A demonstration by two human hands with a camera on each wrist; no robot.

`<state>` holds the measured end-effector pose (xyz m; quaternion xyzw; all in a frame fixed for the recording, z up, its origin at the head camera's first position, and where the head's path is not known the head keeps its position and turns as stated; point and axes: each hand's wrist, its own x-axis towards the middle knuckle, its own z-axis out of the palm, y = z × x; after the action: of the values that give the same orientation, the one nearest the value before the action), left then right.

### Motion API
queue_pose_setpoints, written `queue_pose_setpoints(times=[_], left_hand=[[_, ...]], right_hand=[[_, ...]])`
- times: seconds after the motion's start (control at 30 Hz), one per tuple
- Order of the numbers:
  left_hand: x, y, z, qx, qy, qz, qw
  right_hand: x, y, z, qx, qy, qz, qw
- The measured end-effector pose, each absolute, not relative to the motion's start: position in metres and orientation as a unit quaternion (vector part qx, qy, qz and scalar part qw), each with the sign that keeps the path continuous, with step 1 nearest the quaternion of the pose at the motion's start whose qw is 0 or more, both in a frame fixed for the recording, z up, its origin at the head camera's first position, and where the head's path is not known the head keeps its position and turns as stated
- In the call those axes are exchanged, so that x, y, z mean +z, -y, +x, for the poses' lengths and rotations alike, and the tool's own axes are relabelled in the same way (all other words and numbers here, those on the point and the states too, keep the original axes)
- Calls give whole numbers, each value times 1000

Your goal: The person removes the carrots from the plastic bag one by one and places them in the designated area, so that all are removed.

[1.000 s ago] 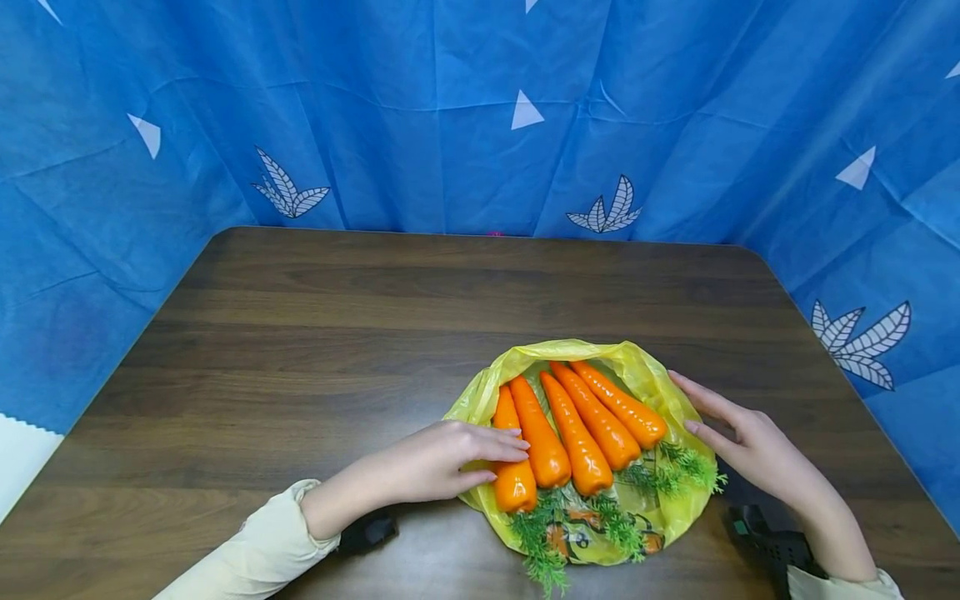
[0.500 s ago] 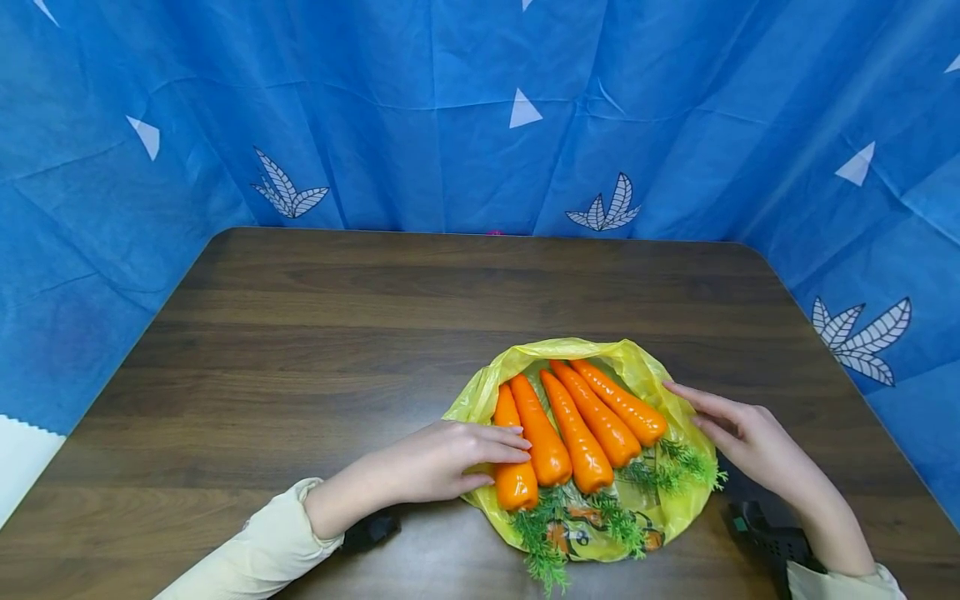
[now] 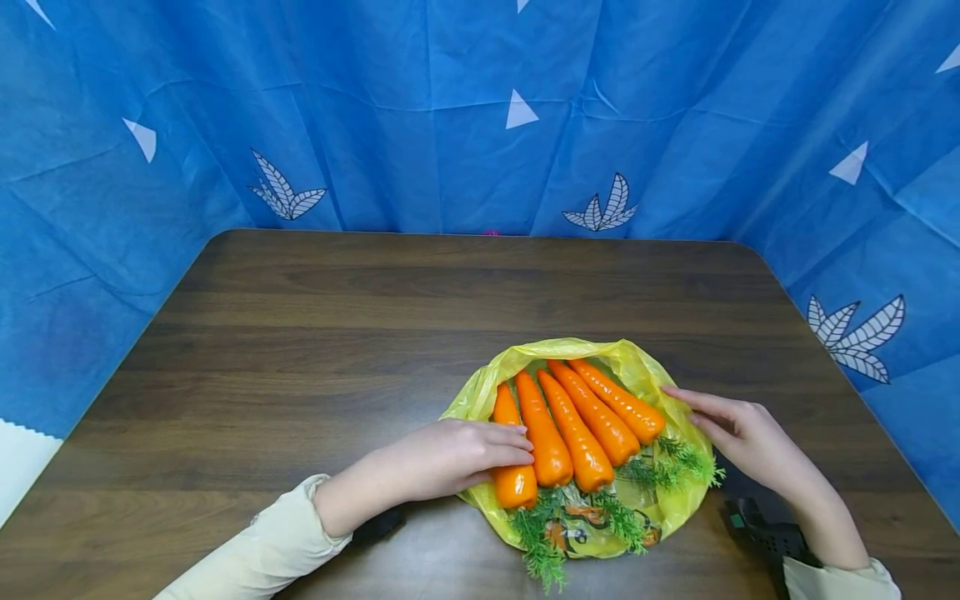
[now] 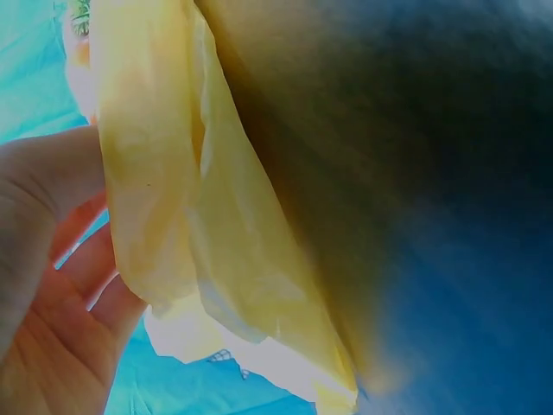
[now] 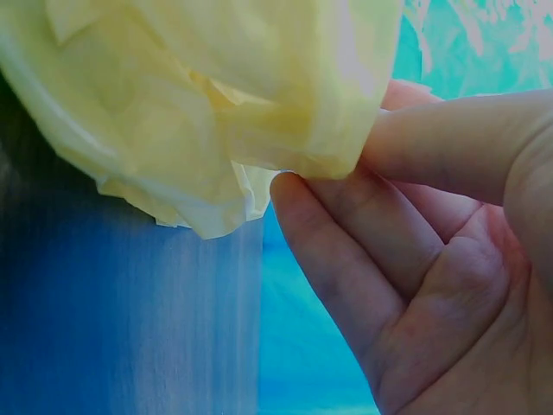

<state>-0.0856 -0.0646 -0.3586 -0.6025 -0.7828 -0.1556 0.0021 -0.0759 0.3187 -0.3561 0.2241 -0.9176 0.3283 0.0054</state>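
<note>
Head view: blue cloth (image 3: 360,100) backs a wood-grain table (image 3: 322,333) bearing a yellow bag (image 3: 681,500).

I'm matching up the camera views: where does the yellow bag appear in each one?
Head: the yellow bag lies right of centre, in the lower half.
Left wrist: the bag runs from top left down to bottom centre.
Right wrist: the bag spans the upper left and top centre.
Shared landmark: the blue backdrop, turquoise in both wrist views.
</note>
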Motion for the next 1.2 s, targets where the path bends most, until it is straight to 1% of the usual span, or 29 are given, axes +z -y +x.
queue_pose_setpoints(times=[0.13,0.23,0.37,0.53,0.63,0.8,0.9,1.1,1.17,1.2], left_hand=[[-358,63,-82,-103,789,-605,46],[-358,61,-80,-62,792,-603,69],[-357,59,-77,-16,792,-605,85],[-356,58,-76,13,790,-607,89],[-356,61,-77,-20,793,-605,64],[-358,65,-86,-132,789,-600,3],[-358,65,-94,-165,781,-601,-31],[-358,67,-106,-232,772,-577,-130],[-359,68,-107,-277,766,-561,-145],[-360,70,-105,-303,767,-547,-141]], right_hand=[[-356,-318,-76,331,917,224,3],[-356,-318,-76,331,917,222,2],[-356,-318,-76,330,918,220,2],[-355,-317,-75,328,919,218,3],[-355,-317,-75,330,919,218,2],[-354,-318,-76,329,918,220,3],[-353,-318,-76,331,918,220,3],[-354,-318,-75,333,919,213,-1],[-354,-317,-75,331,920,208,-4],[-354,-317,-74,331,921,205,-5]])
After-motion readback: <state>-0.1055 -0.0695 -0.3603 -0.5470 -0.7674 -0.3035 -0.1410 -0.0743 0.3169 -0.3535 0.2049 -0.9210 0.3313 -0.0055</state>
